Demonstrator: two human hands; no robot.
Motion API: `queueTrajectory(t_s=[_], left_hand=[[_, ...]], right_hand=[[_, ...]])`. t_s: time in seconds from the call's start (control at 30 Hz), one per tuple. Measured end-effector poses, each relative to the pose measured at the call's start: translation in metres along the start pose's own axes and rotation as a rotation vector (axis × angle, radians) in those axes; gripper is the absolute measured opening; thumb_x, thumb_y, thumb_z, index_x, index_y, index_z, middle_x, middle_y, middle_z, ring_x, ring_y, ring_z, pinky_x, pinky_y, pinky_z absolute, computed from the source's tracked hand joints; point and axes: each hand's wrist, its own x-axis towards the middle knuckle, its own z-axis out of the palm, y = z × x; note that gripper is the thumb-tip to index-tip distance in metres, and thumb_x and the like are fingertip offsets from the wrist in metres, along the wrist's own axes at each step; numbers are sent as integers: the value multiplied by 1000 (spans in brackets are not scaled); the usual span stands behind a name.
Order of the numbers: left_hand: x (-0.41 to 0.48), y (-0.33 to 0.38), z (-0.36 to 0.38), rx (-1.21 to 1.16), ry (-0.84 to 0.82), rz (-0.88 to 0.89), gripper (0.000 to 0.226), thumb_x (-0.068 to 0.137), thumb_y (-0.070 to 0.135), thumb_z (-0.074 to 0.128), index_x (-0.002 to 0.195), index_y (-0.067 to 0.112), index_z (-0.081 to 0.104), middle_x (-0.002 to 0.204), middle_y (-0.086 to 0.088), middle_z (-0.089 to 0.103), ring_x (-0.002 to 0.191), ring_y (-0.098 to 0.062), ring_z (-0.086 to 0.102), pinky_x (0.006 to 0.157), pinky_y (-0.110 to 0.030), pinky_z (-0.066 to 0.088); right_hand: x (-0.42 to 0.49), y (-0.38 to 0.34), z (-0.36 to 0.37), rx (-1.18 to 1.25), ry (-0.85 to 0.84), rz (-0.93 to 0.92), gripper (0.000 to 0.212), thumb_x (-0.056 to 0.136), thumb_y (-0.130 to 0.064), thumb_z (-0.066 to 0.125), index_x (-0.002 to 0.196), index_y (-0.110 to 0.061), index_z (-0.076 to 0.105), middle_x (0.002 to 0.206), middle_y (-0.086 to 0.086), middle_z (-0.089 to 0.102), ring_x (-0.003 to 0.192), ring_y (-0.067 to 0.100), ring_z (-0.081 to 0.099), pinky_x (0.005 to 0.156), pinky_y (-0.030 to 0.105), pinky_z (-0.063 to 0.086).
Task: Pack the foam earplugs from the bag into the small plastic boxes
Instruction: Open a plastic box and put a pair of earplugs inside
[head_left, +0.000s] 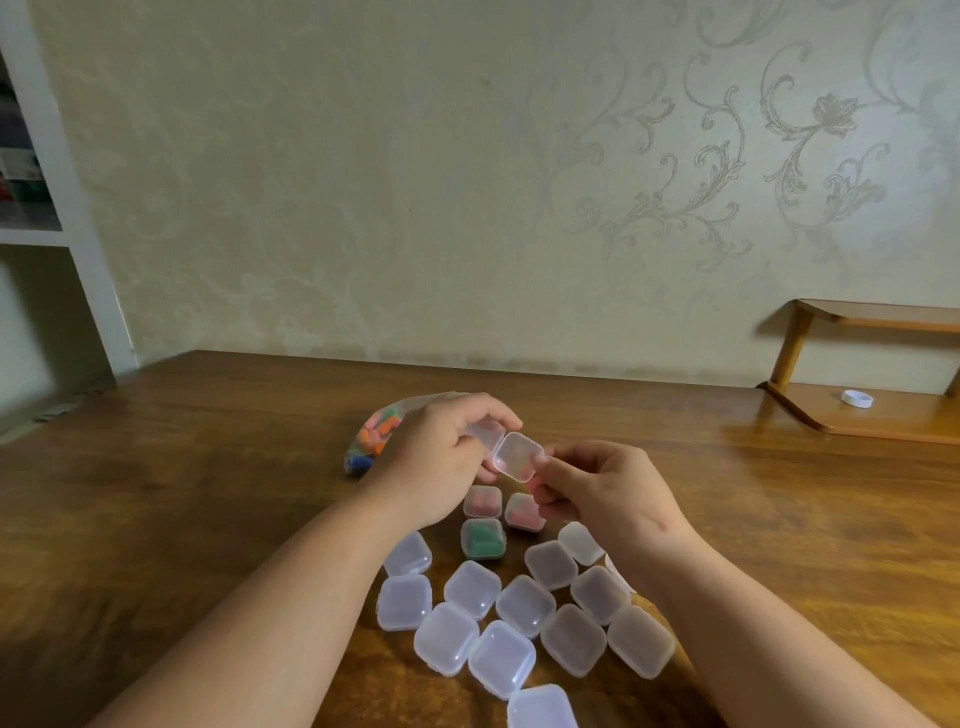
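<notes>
My left hand (441, 457) grips a small clear plastic box (511, 454) above the table, its hinged lid swung open toward my right hand (597, 493). My right hand's fingers are curled and its fingertips pinch the lid's edge. Behind my left hand lies the clear bag of coloured foam earplugs (371, 439), partly hidden. Below my hands stand three shut boxes with earplugs inside: two with pink ones (482, 501) (521, 512) and one with green ones (483, 539). Several empty shut boxes (524, 605) are clustered near the table's front edge.
The wooden table (208, 467) runs back to a papered wall. A low wooden shelf (857, 415) at the far right carries a small white ring (857, 399). A white bookcase (47, 234) stands at the left.
</notes>
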Motion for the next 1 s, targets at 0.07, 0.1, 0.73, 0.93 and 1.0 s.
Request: queueTrajectory(t_s=[0.07, 0.1, 0.73, 0.93, 1.0], left_hand=[[-1, 1, -2, 10, -20, -7, 39, 96, 8, 59, 102, 46, 59, 98, 33, 46, 81, 13, 62, 60, 1, 44], [-2, 2, -2, 44, -26, 2, 37, 92, 12, 66, 104, 47, 58, 98, 33, 47, 84, 14, 56, 61, 3, 41], [0, 9, 3, 7, 12, -92, 31, 76, 29, 84, 94, 39, 61, 97, 22, 61, 90, 0, 56, 63, -14, 38], [0, 7, 3, -56, 16, -113, 30, 78, 26, 83, 98, 37, 65, 102, 23, 60, 93, 2, 54, 63, -13, 37], [-1, 7, 3, -70, 21, -114, 30, 78, 26, 83, 98, 38, 65, 102, 24, 60, 92, 5, 51, 64, -14, 35]], right_hand=[[1, 2, -1, 14, 10, -4, 7, 90, -22, 67, 94, -20, 72, 74, 0, 75, 72, 13, 72, 73, 31, 61], [1, 2, -1, 24, 8, -4, 6, 90, -20, 67, 93, -19, 72, 74, 0, 75, 72, 13, 72, 73, 31, 61], [-1, 2, 3, -95, 202, -426, 16, 85, -16, 73, 88, -32, 72, 79, -17, 72, 81, -3, 65, 71, 12, 51], [-2, 3, 5, -250, 213, -492, 25, 82, -20, 75, 81, -43, 66, 83, -21, 68, 76, -3, 57, 64, 11, 41], [-1, 4, 7, -312, 258, -530, 18, 81, -23, 75, 85, -40, 71, 88, -23, 63, 79, -1, 55, 66, 11, 39]])
